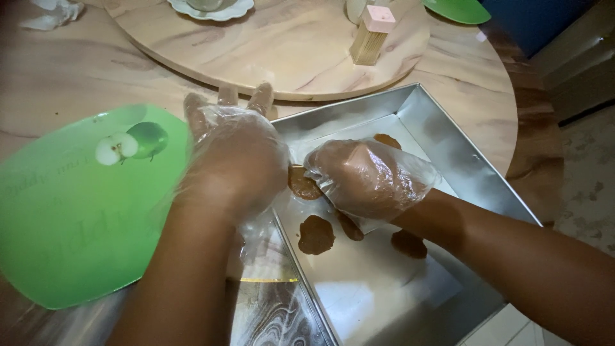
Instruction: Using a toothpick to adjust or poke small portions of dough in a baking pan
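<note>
My plastic-gloved right hand [368, 176] curls over a flat brown dough disc [302, 184], half hidden, in the shiny metal tray [448, 138], my left hand [234, 157] open-fingered just beside it.

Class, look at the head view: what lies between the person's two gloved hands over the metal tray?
In the head view, a flat brown dough piece lies between the left hand and right hand, over the metal tray.
</note>
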